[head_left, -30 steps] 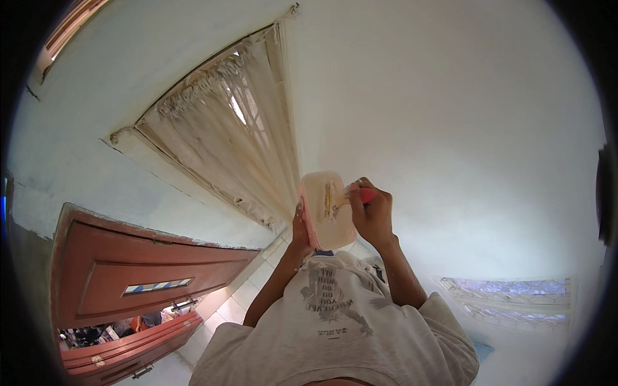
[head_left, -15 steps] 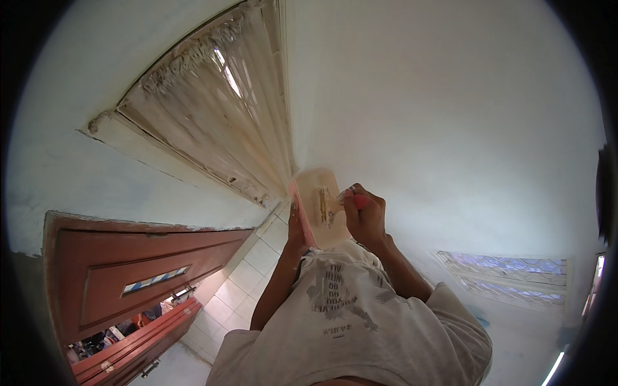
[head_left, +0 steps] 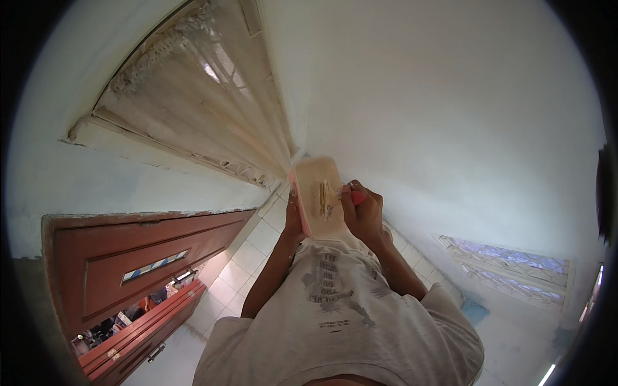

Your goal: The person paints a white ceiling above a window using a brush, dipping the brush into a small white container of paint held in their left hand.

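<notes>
My left hand [head_left: 293,215] grips the side of a pale rectangular plastic container [head_left: 318,172] with a pinkish edge and light contents, held out in front of my shirt. My right hand [head_left: 362,212] is closed around a red-handled brush [head_left: 358,198], whose pale head reaches into the container, near a narrow yellowish-brown strip at its middle. Most of the handle is hidden by my fingers.
A white wall [head_left: 450,109] fills the right. A curtained window [head_left: 180,96] is upper left, above a red door [head_left: 116,270] with cluttered objects showing in its gap. White floor tiles [head_left: 235,280] lie below. A latticed vent [head_left: 502,264] is at lower right.
The container and both hands sit slightly higher in the picture than a second ago. The view has shifted, with the window moving up and left. My grips are unchanged.
</notes>
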